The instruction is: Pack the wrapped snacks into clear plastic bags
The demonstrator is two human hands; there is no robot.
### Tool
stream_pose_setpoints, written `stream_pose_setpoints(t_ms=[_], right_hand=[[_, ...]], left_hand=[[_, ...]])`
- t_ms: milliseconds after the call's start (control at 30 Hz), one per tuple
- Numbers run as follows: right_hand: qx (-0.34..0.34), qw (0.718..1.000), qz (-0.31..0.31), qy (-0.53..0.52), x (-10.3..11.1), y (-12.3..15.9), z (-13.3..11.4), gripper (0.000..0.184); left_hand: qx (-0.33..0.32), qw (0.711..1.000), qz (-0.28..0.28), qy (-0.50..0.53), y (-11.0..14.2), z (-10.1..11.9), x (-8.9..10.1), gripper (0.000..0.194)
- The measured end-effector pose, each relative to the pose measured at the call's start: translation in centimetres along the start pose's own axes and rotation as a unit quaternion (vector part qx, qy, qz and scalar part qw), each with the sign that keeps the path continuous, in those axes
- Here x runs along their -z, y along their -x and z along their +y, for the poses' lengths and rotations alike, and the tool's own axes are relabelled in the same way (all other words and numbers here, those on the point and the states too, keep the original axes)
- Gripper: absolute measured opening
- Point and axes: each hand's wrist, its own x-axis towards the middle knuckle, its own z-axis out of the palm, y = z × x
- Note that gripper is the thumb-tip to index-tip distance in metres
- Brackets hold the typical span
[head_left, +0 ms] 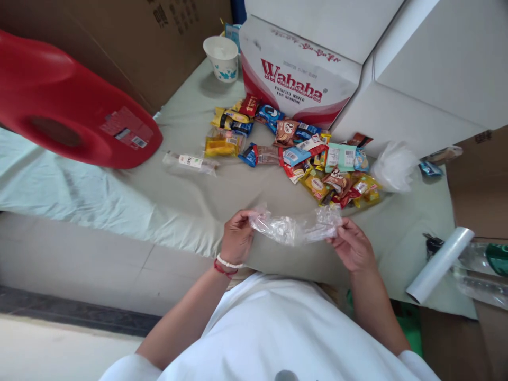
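A crumpled clear plastic bag (293, 228) is stretched sideways between my two hands, above the front of the cloth-covered surface. My left hand (238, 237) pinches its left end, with a white bead bracelet and a red cord on the wrist. Its right end is pinched by my right hand (353, 244). Just beyond the bag lies a loose pile of small wrapped snacks (317, 185) in yellow, blue, red and brown packets. A clear packet with a white label (190, 162) rests apart from them to the left.
A large red jug (75, 106) lies at the left. At the back stand a paper cup (222, 58) and a white Wahaha carton (297, 79). Right of the snacks sits a bunched white plastic bag (395, 166). A plastic film roll (440, 264) and clear bottles (482, 280) are at the right edge.
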Motion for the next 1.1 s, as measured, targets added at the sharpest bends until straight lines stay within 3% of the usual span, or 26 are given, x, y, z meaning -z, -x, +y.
stream_pose_setpoints(t_ms=[100,167,267,367,433,533,600,667,733,800,933,1033,1100], right_hand=[[-0.003,0.997,0.032,0.070,1.6,0.3,0.5,0.029],[-0.012,0.985,0.004,0.170,2.8,0.6,0.9,0.029],[-0.032,0.934,-0.061,0.350,4.6,1.2,0.8,0.028],[0.046,0.891,0.056,0.447,4.8,2.0,-0.4,0.028],[0.134,0.875,0.097,0.454,3.4,2.4,-1.3,0.025],[0.232,0.859,-0.034,0.455,-0.9,2.3,-1.4,0.017],[0.256,0.835,-0.120,0.472,-4.0,1.6,-0.4,0.020],[0.258,0.820,-0.146,0.490,-6.2,0.7,0.9,0.018],[0.247,0.831,-0.138,0.480,-7.2,0.0,1.9,0.018],[0.210,0.870,-0.129,0.428,-7.1,-0.5,2.4,0.023],[0.035,0.958,-0.127,0.257,-6.2,-0.8,2.9,0.034],[-0.063,0.975,-0.120,0.177,-5.8,-0.8,3.5,0.042],[-0.077,0.975,-0.115,0.173,-5.5,-0.6,3.7,0.043]], left_hand=[[-0.048,0.998,0.046,0.015,-0.8,0.9,0.4,0.031],[-0.063,0.996,0.063,0.020,-1.3,1.4,0.7,0.032],[-0.049,0.997,0.055,0.008,-1.4,1.8,0.7,0.035],[-0.036,0.999,0.032,-0.006,-1.0,1.8,0.0,0.037],[-0.027,1.000,0.014,-0.006,-0.6,1.7,-0.8,0.036],[-0.014,1.000,-0.011,-0.014,0.0,1.4,-2.0,0.034],[-0.011,0.999,-0.024,-0.027,0.2,1.3,-2.6,0.034],[-0.012,0.999,-0.030,-0.033,0.2,1.2,-2.8,0.032],[-0.019,0.999,-0.026,-0.037,-0.1,1.1,-2.5,0.029],[-0.028,0.998,-0.020,-0.057,-0.3,0.8,-1.7,0.025],[-0.022,0.996,-0.015,-0.091,-0.5,-0.2,-0.7,0.021],[-0.001,0.997,-0.008,-0.077,-0.4,-0.5,-1.0,0.025],[0.019,0.998,-0.004,-0.053,-0.4,-0.1,-1.3,0.030]])
